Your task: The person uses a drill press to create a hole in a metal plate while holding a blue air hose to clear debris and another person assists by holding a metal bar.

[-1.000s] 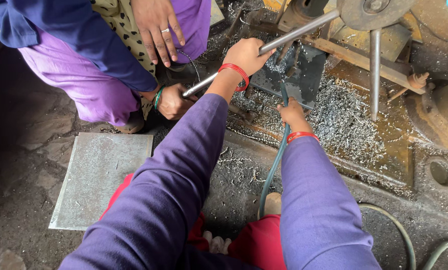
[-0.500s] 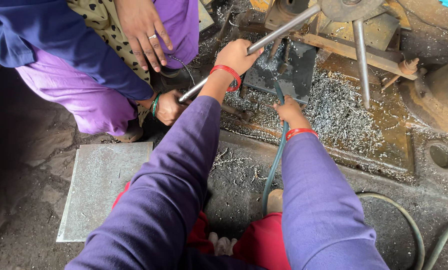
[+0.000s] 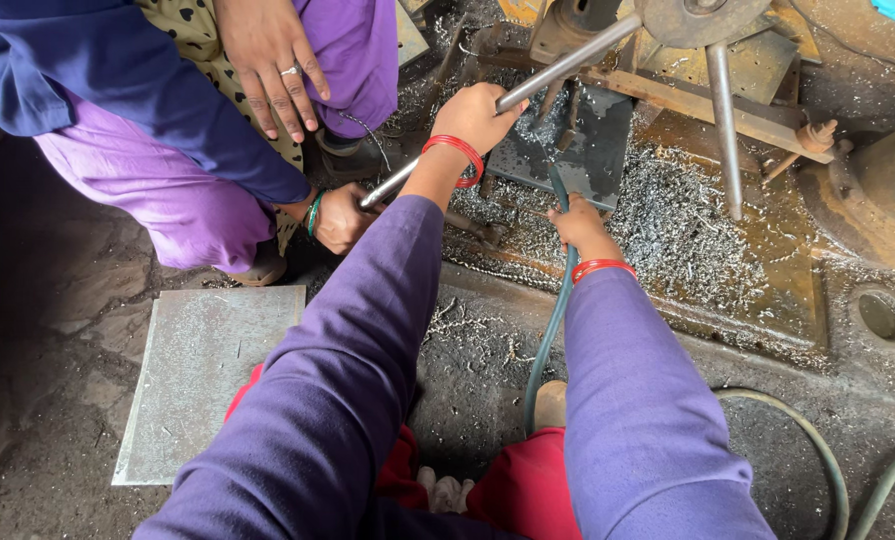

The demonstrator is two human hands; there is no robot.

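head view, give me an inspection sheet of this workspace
surface: dark, grimy machine bed strewn with shiny metal shavings
job's things: long metal lever bar running up to the machine's wheel hub; flat dark metal plate under it; green hose
clutter: loose grey metal sheet on the dirt floor
grips: left hand closed round the lever bar; right hand closed on the green hose
cables: second hose curving along the floor at lower right
surroundings: another person's hand grips the lower end of the bar; their other hand rests on their knee
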